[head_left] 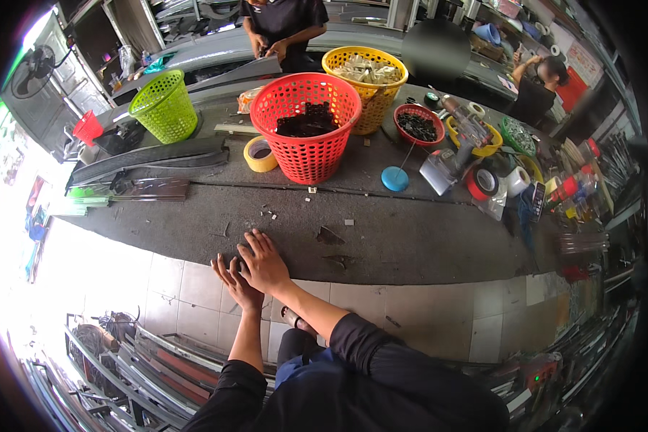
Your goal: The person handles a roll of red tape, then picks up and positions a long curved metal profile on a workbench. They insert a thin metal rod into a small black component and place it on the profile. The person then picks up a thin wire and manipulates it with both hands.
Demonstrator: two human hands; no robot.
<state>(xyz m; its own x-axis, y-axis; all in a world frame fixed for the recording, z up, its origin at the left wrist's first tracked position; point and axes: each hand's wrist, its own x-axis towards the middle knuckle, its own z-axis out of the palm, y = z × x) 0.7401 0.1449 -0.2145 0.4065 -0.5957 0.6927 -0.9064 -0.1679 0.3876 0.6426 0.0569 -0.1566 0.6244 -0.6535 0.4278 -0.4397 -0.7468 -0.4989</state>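
Observation:
At the near edge of the dark grey workbench (281, 209), my two hands are close together. My right hand (265, 265) rests on the edge with its fingers stretched out and apart, and nothing is in it. Just left of it is my left hand (239, 286), lower and partly overlapped, its fingers loosely spread and holding nothing. A few small white bits (268, 214) lie just beyond my fingertips. Farther back stands a red perforated basket (306, 155) with dark pieces in it. Beside that basket is a roll of yellow tape (260, 155).
A yellow basket (371, 101) of pale parts and a green basket (164, 108) stand behind. To the right are a small red basket (419, 124), a cordless drill (468, 129) and tape rolls (482, 183). Long dark strips (151, 160) lie left. Metal profiles (151, 367) are stacked behind me. Two people work across the bench.

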